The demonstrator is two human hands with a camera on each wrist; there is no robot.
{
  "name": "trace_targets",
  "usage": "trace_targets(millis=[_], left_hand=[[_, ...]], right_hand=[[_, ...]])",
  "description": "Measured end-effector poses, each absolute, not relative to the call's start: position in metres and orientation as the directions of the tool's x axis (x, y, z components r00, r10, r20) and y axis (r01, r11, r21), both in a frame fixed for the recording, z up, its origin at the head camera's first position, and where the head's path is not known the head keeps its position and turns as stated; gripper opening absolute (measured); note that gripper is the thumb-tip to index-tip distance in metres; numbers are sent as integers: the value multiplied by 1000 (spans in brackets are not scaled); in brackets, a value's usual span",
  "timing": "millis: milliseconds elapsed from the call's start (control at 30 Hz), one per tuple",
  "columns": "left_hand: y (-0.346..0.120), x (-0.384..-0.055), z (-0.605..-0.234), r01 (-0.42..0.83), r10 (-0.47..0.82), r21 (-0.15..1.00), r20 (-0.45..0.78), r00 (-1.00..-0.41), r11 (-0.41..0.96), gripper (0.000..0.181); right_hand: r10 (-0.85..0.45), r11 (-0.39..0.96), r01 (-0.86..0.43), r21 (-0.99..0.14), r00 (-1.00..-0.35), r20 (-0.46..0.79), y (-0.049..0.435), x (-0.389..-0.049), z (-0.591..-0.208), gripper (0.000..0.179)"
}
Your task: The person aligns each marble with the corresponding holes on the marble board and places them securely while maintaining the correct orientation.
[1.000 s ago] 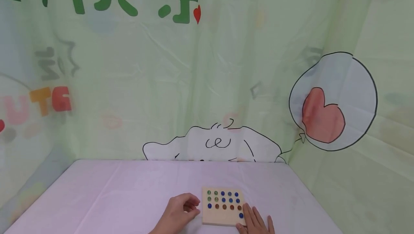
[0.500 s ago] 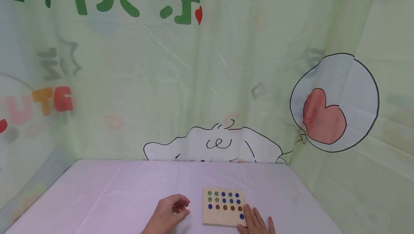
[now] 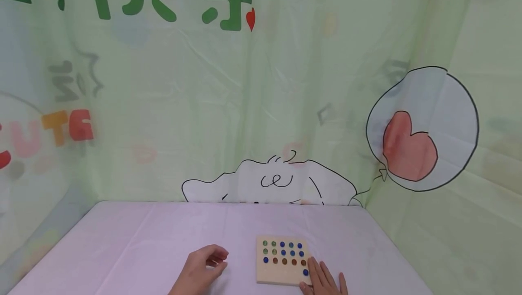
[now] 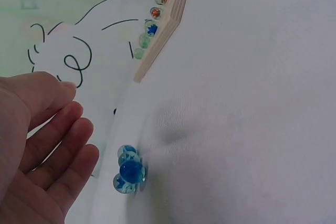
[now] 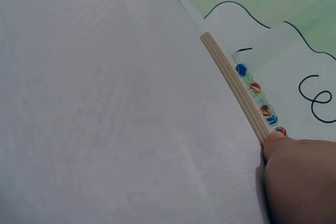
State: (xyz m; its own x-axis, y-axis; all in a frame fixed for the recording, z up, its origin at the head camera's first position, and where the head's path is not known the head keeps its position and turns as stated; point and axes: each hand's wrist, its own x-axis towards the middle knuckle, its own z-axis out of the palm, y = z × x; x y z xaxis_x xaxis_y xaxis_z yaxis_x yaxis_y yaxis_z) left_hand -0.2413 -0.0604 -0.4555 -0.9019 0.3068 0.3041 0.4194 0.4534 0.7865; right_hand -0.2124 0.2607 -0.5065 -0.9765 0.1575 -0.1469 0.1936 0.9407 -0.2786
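A square wooden board (image 3: 281, 276) lies on the table, set with rows of glass marbles in green, blue and reddish brown. One blue marble (image 3: 306, 272) sits by itself in the front row at the right. My right hand (image 3: 325, 279) rests with straight fingers along the board's right edge, its thumb (image 5: 275, 139) at the near corner. To the left of the board is my left hand (image 3: 199, 268), fingers loosely curved and nothing between them. Beside that hand, several loose blue marbles (image 4: 131, 171) cluster on the cloth; in the head view they are hidden.
A pale pink-white cloth (image 3: 142, 245) covers the table. Behind it hangs a light green curtain (image 3: 204, 104) printed with a cartoon figure, green characters and a balloon (image 3: 448, 118) with a red heart.
My left hand has moved left, away from the board, its fingers still loosely curved. The right hand stays at the board's right edge, and the marbles in the board look the same.
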Motion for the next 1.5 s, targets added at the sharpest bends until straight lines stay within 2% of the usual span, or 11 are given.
trace_targets(millis=[367, 600, 867, 1133, 1500], left_hand=[[-76, -241, -454, 289, 238, 819, 192, -952, 496, 14], [-81, -243, -463, 297, 234, 785, 198, -952, 544, 16], [-86, -243, -472, 247, 229, 778, 136, -964, 578, 20], [-90, -246, -472, 231, 302, 793, 62, -951, 564, 26], [-90, -249, -472, 212, 317, 799, 29, -948, 563, 20]], right_hand=[[151, 943, 185, -276, -979, -139, 262, -212, -505, 113], [151, 944, 184, -274, -979, -138, 262, -212, -506, 114], [154, 937, 201, -285, -972, -178, 262, -215, -506, 111], [151, 941, 193, -279, -975, -164, 263, -214, -506, 111], [156, 941, 195, -277, -975, -157, 262, -214, -507, 113]])
